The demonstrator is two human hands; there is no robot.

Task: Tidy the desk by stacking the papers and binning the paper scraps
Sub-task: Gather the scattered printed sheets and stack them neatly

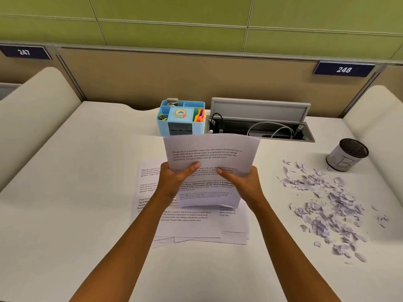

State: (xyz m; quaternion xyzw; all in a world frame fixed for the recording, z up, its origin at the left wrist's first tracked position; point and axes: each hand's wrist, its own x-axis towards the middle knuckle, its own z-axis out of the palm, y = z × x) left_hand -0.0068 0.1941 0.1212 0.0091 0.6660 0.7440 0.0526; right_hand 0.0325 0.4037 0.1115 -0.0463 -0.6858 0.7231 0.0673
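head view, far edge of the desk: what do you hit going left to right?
Blue desk organizer → open cable tray → small bin marked B.

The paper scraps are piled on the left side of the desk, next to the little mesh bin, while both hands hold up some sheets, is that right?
Not quite. The head view shows the paper scraps on the right side of the desk, near the mesh bin. The left hand and right hand do hold up sheets.
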